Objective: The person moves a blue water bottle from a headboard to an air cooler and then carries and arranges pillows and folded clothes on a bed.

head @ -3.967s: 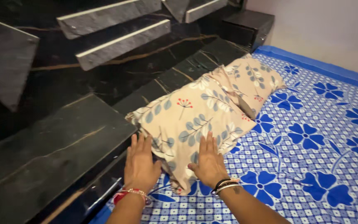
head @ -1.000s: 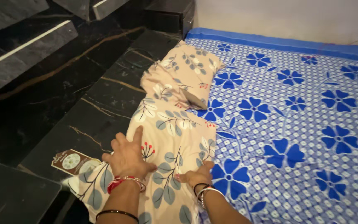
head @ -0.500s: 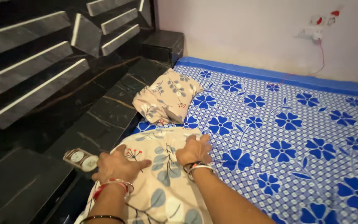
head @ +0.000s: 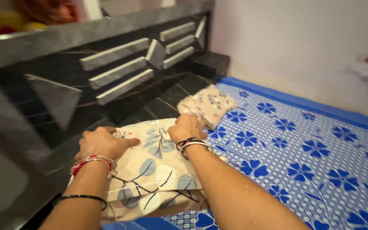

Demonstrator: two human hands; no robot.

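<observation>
Two hands on a leafy pillow

Left hand (head: 101,144) lies flat and open on the beige pillow (head: 154,170) at lower middle; right hand (head: 187,127) grips its top edge. Second pillow (head: 209,104) sits above, on the blue flowered sheet (head: 303,162).

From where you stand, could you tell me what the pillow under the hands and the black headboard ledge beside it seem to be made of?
The near pillow looks like soft woven cloth, matt beige with a printed leaf pattern; it creases and dents under the left hand and right hand. The black ledge looks like polished stone or a glossy marble-look laminate: thin tan veins and sheen, but which cannot be told.
</observation>
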